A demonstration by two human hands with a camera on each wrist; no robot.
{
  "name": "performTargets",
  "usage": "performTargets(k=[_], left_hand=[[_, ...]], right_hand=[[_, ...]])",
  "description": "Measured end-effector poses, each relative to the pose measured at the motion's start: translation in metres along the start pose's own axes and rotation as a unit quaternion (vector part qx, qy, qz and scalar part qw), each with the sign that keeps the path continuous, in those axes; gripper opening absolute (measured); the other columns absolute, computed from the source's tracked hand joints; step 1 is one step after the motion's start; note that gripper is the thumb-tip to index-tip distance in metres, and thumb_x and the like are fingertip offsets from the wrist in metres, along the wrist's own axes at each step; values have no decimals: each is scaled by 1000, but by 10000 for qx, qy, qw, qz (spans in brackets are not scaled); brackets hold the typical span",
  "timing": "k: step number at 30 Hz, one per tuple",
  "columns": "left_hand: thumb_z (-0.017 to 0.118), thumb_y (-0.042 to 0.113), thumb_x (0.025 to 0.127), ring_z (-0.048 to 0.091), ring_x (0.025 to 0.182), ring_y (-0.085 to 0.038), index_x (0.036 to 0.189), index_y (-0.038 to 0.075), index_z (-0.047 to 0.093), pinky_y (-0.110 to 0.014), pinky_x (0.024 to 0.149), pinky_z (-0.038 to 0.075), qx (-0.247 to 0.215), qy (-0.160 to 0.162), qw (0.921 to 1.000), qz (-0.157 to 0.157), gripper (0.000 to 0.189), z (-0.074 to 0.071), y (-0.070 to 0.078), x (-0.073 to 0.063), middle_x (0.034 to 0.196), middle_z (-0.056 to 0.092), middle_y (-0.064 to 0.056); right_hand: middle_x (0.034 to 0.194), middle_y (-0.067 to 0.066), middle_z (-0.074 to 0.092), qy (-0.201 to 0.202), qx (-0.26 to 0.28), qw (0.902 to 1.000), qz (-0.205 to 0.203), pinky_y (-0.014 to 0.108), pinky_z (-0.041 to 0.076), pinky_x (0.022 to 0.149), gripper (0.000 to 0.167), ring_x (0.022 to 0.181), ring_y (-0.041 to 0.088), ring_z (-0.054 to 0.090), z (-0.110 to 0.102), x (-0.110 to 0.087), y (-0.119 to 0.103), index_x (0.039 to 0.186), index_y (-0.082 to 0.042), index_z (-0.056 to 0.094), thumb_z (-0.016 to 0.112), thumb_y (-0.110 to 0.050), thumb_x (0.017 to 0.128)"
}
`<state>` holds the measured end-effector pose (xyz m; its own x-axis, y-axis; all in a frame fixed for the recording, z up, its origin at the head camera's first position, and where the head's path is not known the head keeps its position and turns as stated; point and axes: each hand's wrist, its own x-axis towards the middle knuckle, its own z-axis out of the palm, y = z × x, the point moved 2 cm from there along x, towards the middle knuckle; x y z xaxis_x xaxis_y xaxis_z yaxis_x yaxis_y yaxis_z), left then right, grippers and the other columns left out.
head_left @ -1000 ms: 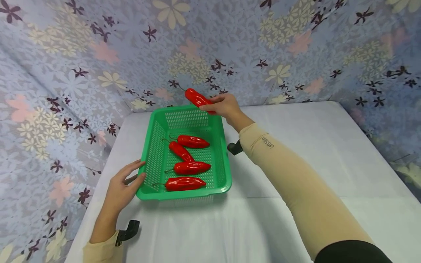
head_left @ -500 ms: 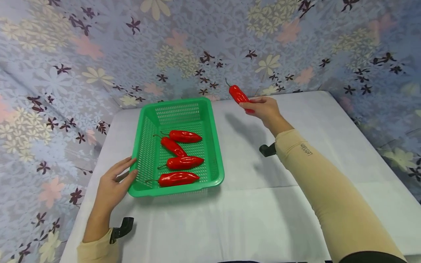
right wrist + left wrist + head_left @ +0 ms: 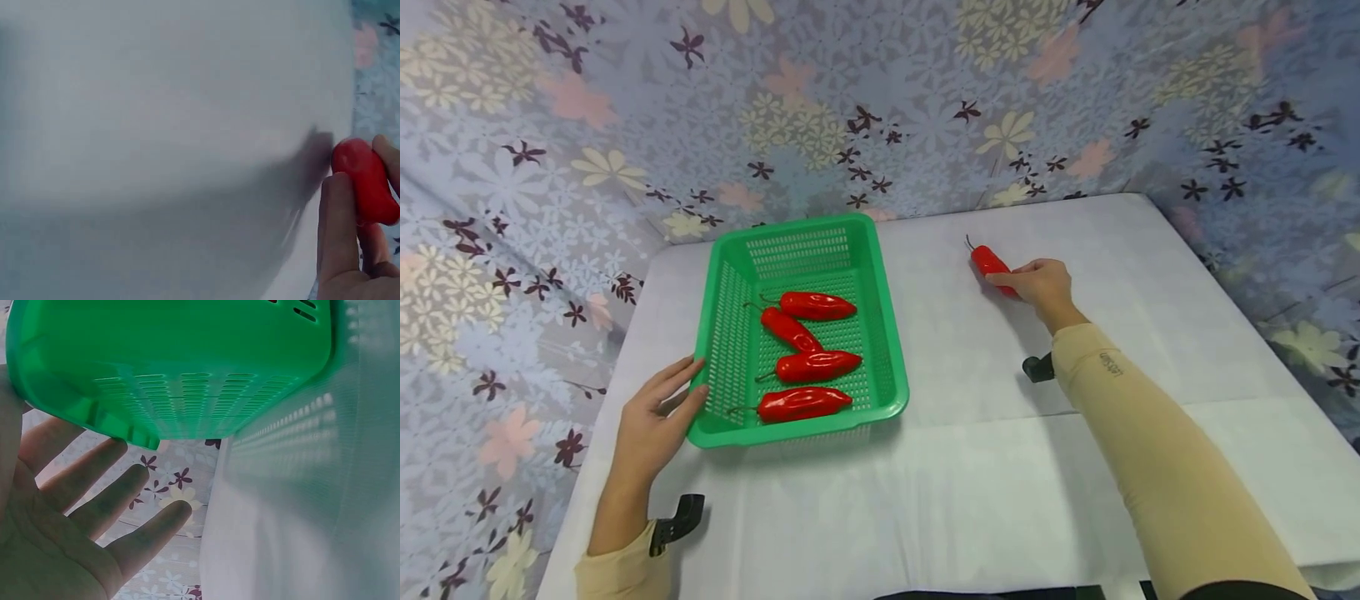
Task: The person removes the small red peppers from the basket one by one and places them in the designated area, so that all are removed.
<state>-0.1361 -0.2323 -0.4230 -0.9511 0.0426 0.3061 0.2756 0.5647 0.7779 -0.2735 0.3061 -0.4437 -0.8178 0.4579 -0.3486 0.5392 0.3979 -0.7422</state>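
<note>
My right hand (image 3: 1036, 285) pinches a glossy red chili pepper (image 3: 988, 262) low over the white table, right of the basket; its thin stem points to the far left. In the right wrist view the pepper (image 3: 365, 178) sits between thumb and fingers. My left hand (image 3: 655, 417) rests at the left rim of a green plastic basket (image 3: 891, 358). In the left wrist view the fingers (image 3: 112, 499) of that hand spread nearly straight beside the basket wall. Several red chili peppers (image 3: 802, 403) lie in the basket, their stems to the left.
A white cloth covers the table (image 3: 970, 483), which ends at a flower-patterned backdrop (image 3: 925, 108) behind and on the left. A black wrist mount (image 3: 679, 521) sits on the left wrist, another (image 3: 1037, 367) on the right.
My right hand has carried the chili pepper from above the basket's far right corner to the right and down toward the table. My left hand has stayed at the basket rim.
</note>
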Motion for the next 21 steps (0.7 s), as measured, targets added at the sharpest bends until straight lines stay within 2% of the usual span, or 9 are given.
performTargets(k=[2,6,10,14,16,18,20,21], left_hand=[[69,3,95,47,126,2,133,1,65,-18,96,49,-66,14,10000,59,39,0,0,1,140,57,-11],[70,2,94,47,126,2,133,1,65,-20,96,50,-98,41,9999,106,39,0,0,2,141,57,-13],[70,3,95,48,126,1,134,2,65,-22,97,50,-101,43,9999,100,39,1,0,3,141,57,-13],[69,4,95,48,126,1,134,2,64,-23,97,50,-39,68,10000,44,39,1,1,3,141,57,-10],[69,4,96,48,126,1,134,1,64,-22,97,50,-4,69,10000,40,39,1,0,3,141,57,-10],[69,5,96,47,125,2,134,1,64,-21,97,49,11,54,10000,38,39,1,-1,3,140,57,-11],[69,5,96,47,125,2,134,1,64,-20,96,49,15,25,10000,48,39,1,-1,2,140,57,-12],[69,5,96,47,125,3,134,1,64,-20,96,49,11,17,10000,53,39,1,-1,2,140,57,-12]], right_hand=[[118,17,58,5,-469,9985,-280,38,55,85,51,107,31,50,3,-2,1,106,-2,60,82,-42,84],[89,14,59,-43,-1321,9877,-830,33,50,65,51,87,28,53,10,-8,-3,93,-1,60,81,-46,83],[76,11,57,-9,-1684,9790,-1148,32,46,58,49,75,27,53,15,-11,-9,87,0,61,81,-45,83],[80,13,59,-62,-1914,9735,-1250,31,47,59,50,77,27,54,16,-13,-12,89,0,61,80,-46,84],[86,16,60,-124,-2013,9716,-1241,33,48,61,54,80,28,54,15,-15,-13,95,2,62,79,-49,84],[99,19,61,-82,-2007,9710,-1300,37,52,66,67,85,31,55,13,-17,-14,110,3,61,80,-55,81],[121,23,56,42,-1831,9721,-1467,45,57,80,85,100,36,55,8,-19,-15,130,0,54,80,-61,77],[133,24,51,126,-1694,9725,-1591,50,56,88,96,110,38,53,6,-20,-16,140,-2,48,80,-65,75]])
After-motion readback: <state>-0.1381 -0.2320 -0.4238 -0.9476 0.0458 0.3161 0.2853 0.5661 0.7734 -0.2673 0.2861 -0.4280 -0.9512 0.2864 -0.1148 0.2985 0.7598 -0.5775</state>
